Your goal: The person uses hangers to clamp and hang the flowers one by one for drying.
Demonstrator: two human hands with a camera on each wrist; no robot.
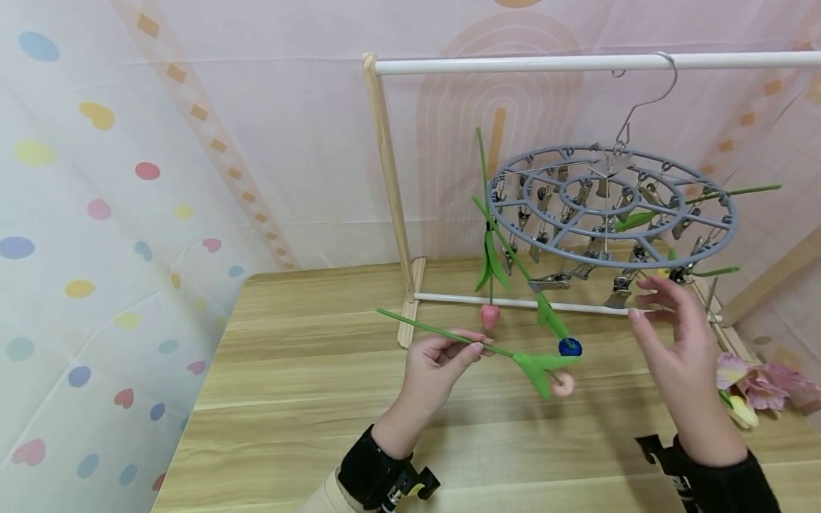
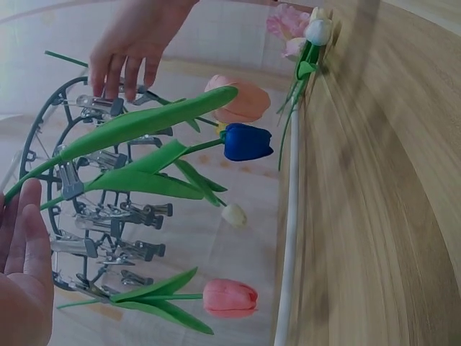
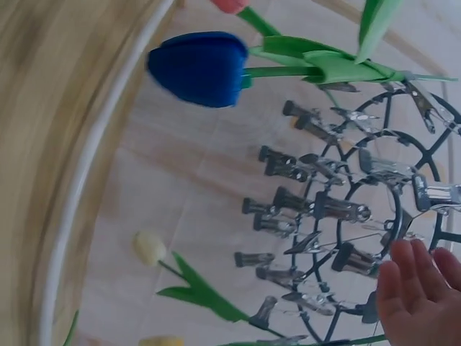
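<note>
Left hand [image 1: 442, 360] pinches tulip stem [image 1: 436, 333]; right hand [image 1: 670, 335] at clip hanger [image 1: 609, 203].

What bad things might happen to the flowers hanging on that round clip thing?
The left hand pinches the peach tulip far up its thin stem, so the bloom may droop or slip. The round clip hanger hangs from one hook; the right hand reaching at its clips could swing it and knock the blue tulip loose.
</note>
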